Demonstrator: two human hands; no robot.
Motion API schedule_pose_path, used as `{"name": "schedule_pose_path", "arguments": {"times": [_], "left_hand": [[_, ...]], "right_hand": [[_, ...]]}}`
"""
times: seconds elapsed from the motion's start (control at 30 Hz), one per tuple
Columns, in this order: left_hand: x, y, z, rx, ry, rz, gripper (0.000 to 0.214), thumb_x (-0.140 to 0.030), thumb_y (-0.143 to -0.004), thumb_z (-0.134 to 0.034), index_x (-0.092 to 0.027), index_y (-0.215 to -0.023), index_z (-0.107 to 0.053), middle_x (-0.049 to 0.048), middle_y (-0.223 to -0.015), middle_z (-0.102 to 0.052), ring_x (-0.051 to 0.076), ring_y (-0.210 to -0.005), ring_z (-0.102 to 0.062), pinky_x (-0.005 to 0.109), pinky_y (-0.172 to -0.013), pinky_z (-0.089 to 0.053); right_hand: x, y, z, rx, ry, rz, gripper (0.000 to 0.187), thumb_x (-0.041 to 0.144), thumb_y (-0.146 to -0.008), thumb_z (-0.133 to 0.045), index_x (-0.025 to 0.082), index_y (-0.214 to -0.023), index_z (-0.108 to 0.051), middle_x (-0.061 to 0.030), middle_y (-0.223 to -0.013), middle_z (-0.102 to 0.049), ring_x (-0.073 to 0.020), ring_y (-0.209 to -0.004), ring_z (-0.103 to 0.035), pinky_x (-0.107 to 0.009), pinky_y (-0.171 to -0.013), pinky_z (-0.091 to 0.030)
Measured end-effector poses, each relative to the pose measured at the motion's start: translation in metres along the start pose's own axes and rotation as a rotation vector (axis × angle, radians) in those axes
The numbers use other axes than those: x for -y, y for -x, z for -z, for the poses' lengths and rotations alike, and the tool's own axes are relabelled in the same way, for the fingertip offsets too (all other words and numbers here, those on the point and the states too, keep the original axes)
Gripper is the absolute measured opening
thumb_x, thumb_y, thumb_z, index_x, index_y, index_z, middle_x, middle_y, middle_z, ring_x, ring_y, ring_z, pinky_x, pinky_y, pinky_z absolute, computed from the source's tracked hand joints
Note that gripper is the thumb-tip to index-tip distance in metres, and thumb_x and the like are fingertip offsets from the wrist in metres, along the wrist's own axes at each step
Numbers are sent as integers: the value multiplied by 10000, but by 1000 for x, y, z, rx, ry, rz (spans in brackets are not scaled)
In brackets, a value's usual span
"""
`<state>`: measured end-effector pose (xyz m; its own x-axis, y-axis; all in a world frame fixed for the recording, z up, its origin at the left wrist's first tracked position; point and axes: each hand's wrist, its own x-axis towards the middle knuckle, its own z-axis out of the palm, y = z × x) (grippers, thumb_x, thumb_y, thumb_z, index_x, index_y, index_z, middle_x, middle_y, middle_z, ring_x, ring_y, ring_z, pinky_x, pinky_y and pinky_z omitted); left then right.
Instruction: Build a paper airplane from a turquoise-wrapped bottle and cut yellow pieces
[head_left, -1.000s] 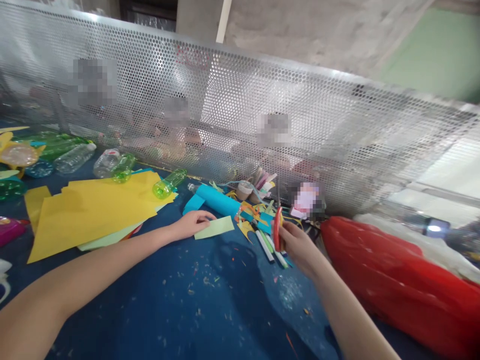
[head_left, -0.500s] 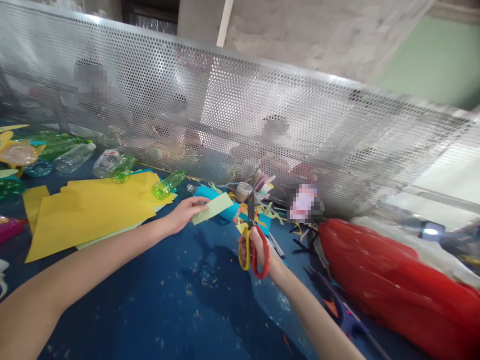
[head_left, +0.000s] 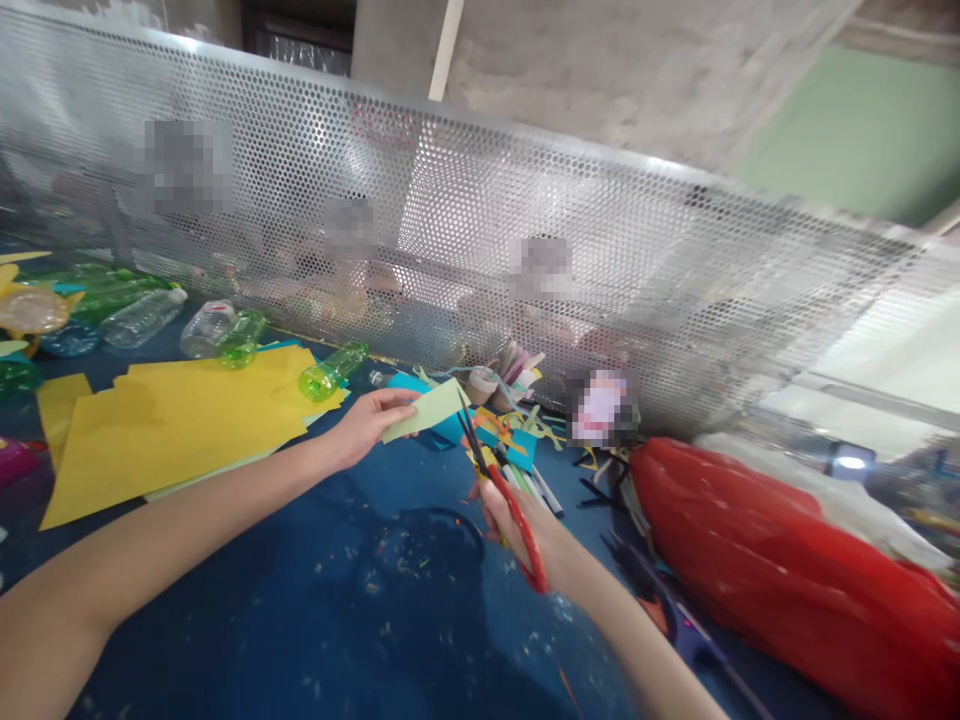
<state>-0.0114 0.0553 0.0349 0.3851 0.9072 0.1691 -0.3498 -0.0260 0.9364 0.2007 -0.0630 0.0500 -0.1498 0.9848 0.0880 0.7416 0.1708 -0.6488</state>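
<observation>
Between the thumb and fingers of my left hand [head_left: 375, 425] is a small pale green strip of paper [head_left: 429, 408], held up above the table. My right hand [head_left: 517, 515] is closed round a pair of scissors [head_left: 516, 510] with red and yellow handles. Their blades are slightly parted and point up at the right end of the strip; whether they touch it I cannot tell. Behind the strip lies a rolled blue paper [head_left: 405, 385]. Orange and blue paper scraps [head_left: 499, 430] and several markers [head_left: 541, 490] are near the scissors.
Yellow paper sheets [head_left: 180, 420] are stacked at left, with a green plastic bottle [head_left: 334, 370] on their edge. More bottles [head_left: 142, 318] stand behind. A perforated metal screen [head_left: 465, 210] borders the blue table [head_left: 300, 610]. A red plastic bag [head_left: 780, 560] and purple glue gun [head_left: 686, 630] lie at right.
The scissors have turned from upright to leaning left, and their blades have come to the right end of the green strip. My left hand has barely moved.
</observation>
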Motion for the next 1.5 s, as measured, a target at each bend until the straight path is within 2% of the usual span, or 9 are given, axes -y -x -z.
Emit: {"name": "schedule_pose_path", "arguments": {"times": [0.17,0.37,0.5,0.73,0.93,1.13,1.5], "left_hand": [[-4,7,-8,11,-14,62,232,-213,-695,-691,-152,-917,-672,24,-772,-686,124,-631,-618,268,-650,-501],[-4,9,-7,61,-112,16,227,-241,-723,-673,-169,-939,-676,15,-790,-692,117,-660,-611,240,-650,-473],[-4,10,-7,85,-151,19,230,-257,-737,-657,-172,-950,-673,21,-793,-698,128,-650,-615,251,-637,-471],[-6,12,-8,67,-235,-10,193,-292,-734,-662,-177,-888,-680,16,-804,-696,140,-712,-612,252,-669,-452],[-6,12,-10,48,-243,59,249,-313,-667,-723,-165,-860,-672,24,-778,-690,146,-700,-608,252,-648,-446],[-9,13,-11,58,-247,50,234,-331,-685,-705,-173,-854,-671,20,-780,-684,141,-688,-597,245,-625,-438],[-5,13,-11,62,-280,31,246,-340,-703,-689,-160,-869,-668,15,-748,-669,127,-645,-574,233,-596,-414]], "right_hand": [[-4,-2,-3,40,23,8,411,532,-891,-272,221,-777,-516,16,-627,-504,-150,-545,-484,-303,-573,-457],[1,-1,-2,32,37,-6,410,532,-892,-264,221,-794,-514,9,-638,-515,-162,-576,-504,-312,-605,-465],[3,-1,1,42,51,-6,431,542,-895,-233,221,-739,-475,11,-609,-502,-169,-575,-507,-314,-595,-458],[-1,-3,0,67,88,-12,447,544,-891,-226,224,-665,-441,14,-567,-487,-163,-535,-480,-309,-567,-437],[3,0,-1,94,59,-27,434,550,-892,-236,232,-680,-441,12,-589,-484,-168,-557,-508,-311,-588,-445],[12,6,2,118,45,-14,400,542,-895,-266,238,-771,-496,10,-623,-490,-166,-565,-515,-315,-596,-465],[11,6,-2,139,-15,-19,402,557,-885,-289,234,-688,-424,24,-615,-448,-148,-552,-477,-288,-567,-452]]}}
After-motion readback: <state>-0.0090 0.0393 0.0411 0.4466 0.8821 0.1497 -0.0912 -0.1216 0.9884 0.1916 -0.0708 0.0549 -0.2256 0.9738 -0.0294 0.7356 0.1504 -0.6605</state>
